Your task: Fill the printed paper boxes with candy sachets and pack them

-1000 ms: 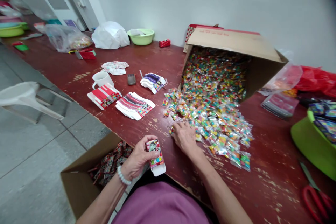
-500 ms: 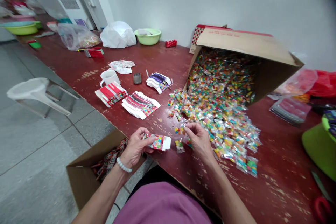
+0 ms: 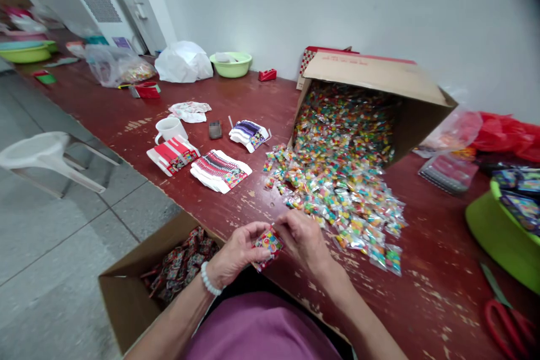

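Note:
My left hand [image 3: 236, 256], with a pale bead bracelet at the wrist, is closed on a small printed candy box [image 3: 270, 246], its thumb across the colourful front. The fingers of my right hand [image 3: 306, 241] are bent and pinch at the box's upper end; whether a candy packet is under them is hidden. Just beyond lies a heap of clear candy packets [image 3: 350, 202], spilling from a tipped cardboard carton [image 3: 379, 70]. Flat red box blanks [image 3: 221, 171] are fanned out on the table, near a second red stack [image 3: 172, 154] and some purple blanks [image 3: 248, 135].
Below the table edge, an open carton [image 3: 122, 304] holds many filled red boxes. A white mug [image 3: 170, 128] stands behind the blanks. Red-handled scissors [image 3: 498, 320] and a green basin [image 3: 498, 230] are at the right. A white stool [image 3: 37, 149] stands at the left.
My right hand has come left from the candy packets to the box's end. The box is now turned more upright, its white flap out of sight. The loose packets by my right hand are no longer visible.

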Tool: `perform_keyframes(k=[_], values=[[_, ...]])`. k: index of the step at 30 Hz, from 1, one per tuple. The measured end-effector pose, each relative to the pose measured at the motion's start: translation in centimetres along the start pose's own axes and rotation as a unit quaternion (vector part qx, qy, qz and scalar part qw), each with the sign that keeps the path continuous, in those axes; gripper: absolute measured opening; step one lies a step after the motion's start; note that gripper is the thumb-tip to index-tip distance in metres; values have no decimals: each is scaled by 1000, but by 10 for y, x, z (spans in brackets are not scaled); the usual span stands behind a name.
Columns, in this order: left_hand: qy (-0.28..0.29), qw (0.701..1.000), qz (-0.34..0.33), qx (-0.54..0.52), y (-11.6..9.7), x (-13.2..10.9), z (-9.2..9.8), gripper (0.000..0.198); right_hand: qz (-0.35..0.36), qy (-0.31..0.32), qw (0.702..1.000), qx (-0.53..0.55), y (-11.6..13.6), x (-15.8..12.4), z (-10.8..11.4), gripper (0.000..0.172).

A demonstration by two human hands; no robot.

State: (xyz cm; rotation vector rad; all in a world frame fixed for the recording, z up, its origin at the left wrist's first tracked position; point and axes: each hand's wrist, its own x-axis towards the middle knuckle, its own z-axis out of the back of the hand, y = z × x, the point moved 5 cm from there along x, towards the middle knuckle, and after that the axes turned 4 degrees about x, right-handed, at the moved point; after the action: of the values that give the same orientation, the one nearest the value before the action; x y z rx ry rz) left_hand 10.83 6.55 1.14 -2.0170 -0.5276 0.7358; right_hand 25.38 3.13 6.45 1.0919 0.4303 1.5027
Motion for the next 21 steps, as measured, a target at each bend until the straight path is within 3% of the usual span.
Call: perform_keyframes(k=[2, 4, 8, 10, 16, 18, 21], values=[[50, 998, 30, 20, 5, 0, -9, 44, 8, 32, 999, 2, 2, 0, -3, 17], [65, 997, 46, 10, 8, 0, -14, 43, -5, 3, 1000, 19, 0, -1, 2, 16], [12, 998, 29, -51, 7, 4, -12, 39, -63, -97, 991, 68, -11, -11, 16, 14], [-16, 995, 38, -94, 6, 6, -11, 32, -84, -82, 988, 95, -13, -18, 12, 11], [-72, 978, 88, -177, 11, 9, -16, 38, -97, -55, 973, 203, -8, -33, -10, 10], [-96, 981, 73, -153, 12, 8, -17, 36, -133, -53, 956, 255, -12, -36, -17, 11], [-111, 987, 36, -111, 12, 6, -19, 36, -220, -63, 906, 357, -23, -39, -23, 22]])
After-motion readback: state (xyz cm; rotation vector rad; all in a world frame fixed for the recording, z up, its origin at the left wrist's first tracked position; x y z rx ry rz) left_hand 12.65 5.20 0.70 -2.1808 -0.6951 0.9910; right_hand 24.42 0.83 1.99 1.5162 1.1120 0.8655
